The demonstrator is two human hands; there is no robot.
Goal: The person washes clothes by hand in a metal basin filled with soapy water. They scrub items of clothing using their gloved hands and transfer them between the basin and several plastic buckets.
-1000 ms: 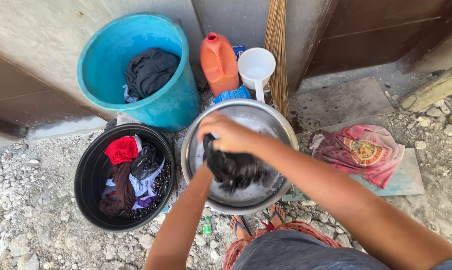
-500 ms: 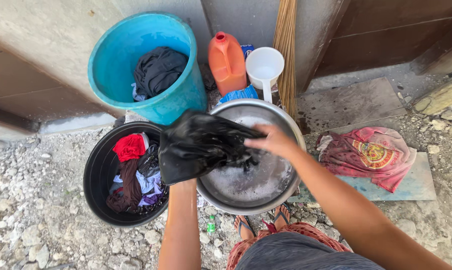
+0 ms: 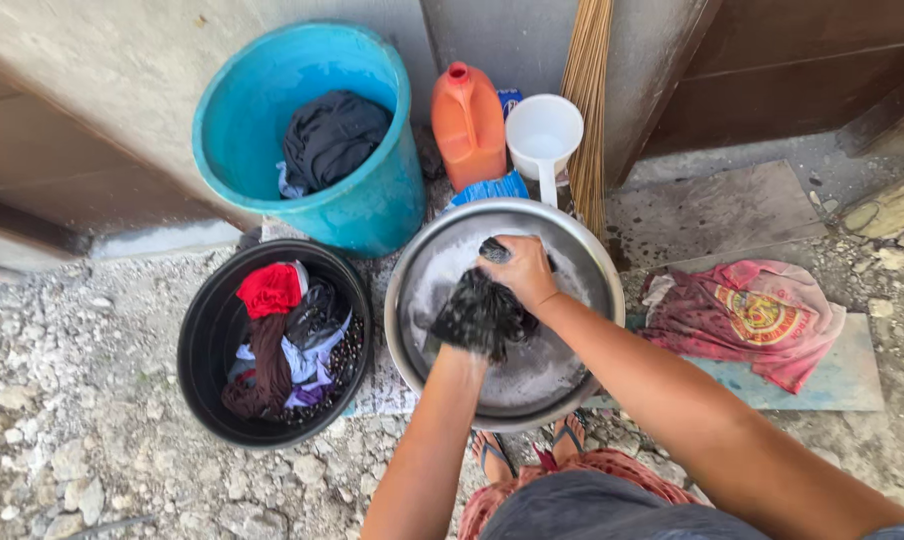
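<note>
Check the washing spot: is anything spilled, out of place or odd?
One oddity: a crumpled pink printed cloth lies outside the tubs, on a flat board on the gravel. Both hands, right hand uppermost, grip the wet black garment over the suds in the round metal basin.

A wet black cloth (image 3: pixel 482 315), bunched into a wrinkled wad, is held over the soapy water inside the round metal basin (image 3: pixel 592 262).
</note>
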